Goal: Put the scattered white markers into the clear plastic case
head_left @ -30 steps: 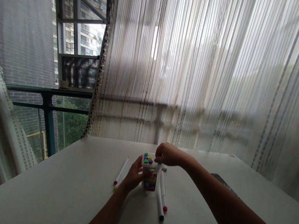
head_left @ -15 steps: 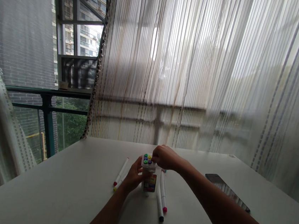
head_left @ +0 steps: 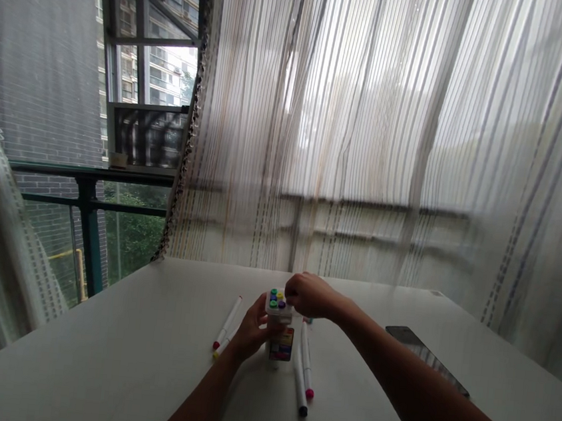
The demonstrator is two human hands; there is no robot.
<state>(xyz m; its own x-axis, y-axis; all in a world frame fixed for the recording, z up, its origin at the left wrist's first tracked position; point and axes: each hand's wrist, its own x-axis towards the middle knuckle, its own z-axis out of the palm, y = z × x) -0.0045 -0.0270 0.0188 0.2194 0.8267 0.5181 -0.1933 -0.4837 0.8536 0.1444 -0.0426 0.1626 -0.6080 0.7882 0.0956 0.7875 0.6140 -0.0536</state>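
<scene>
A clear plastic marker case (head_left: pixel 281 343) with a colourful label stands upright near the middle of the table. Several markers with green, yellow, blue and purple caps (head_left: pixel 276 298) show at its top. My left hand (head_left: pixel 251 331) is wrapped around the left side of the case. At the right of its top edge, my right hand (head_left: pixel 313 295) is closed, fingers bent down; what they pinch is hidden behind the knuckles. Two white markers (head_left: pixel 303 370), one with a pink end and one with a black end, lie right of the case. Left of it lie a red-ended marker (head_left: pixel 228 322) and a yellow-ended marker (head_left: pixel 223 345).
A dark phone (head_left: pixel 426 358) lies on the white table (head_left: pixel 110 353), to the right of my right forearm. Striped sheer curtains (head_left: pixel 358 145) hang behind the table's far edge. At the left are a green railing (head_left: pixel 90 217) and an open window (head_left: pixel 152 29).
My hands and the case hold nearly the same place, with my right hand shifted very slightly left. The curtain has swayed a little.
</scene>
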